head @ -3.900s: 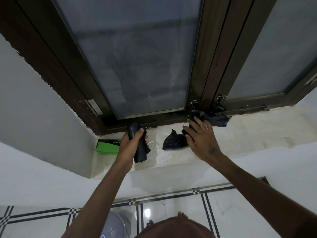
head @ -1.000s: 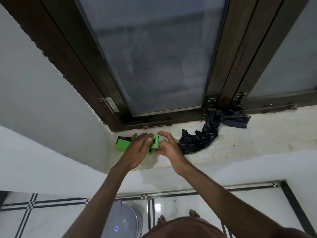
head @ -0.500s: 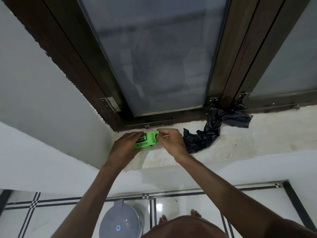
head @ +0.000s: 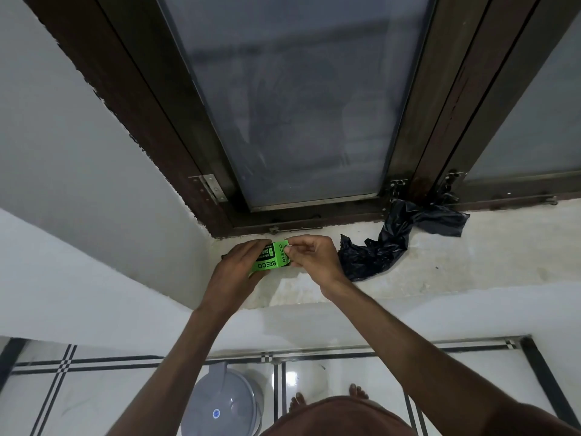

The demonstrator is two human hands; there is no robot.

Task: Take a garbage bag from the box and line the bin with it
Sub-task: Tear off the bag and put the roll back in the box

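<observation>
- Closing the green box [head: 271, 257] on the pale window ledge [head: 456, 272], judged the step in hand, with one black garbage bag [head: 374, 256] already out and lying loose just right of the hands
- Gripping the box along its left side: left hand [head: 234, 272], fingers curled over the top edge, thumb side hidden beneath
- Pinching at the box's right end: right hand [head: 314, 258], thumb and forefinger closed on what looks like the end flap; exact hold too small to tell
- Advisable: steadying the box with the left hand while pressing the flap square into its slot, rather than forcing a bent edge; then setting the box down at the ledge corner, well apart from the loose bag
- Waiting below on the tiled floor [head: 330, 366]: grey bin [head: 224, 404] with its lid on, near the bare feet [head: 358, 392], not yet lined
- Standing in the way: bin lid to be lifted off first; far end of the bag lying against the dark window frame [head: 421, 152] by a small latch [head: 397, 185], possibly snagging when pulled, so lifting clear rather than dragging
- Behind the ledge: frosted glass pane [head: 301, 105], hinge plate [head: 213, 187]
</observation>
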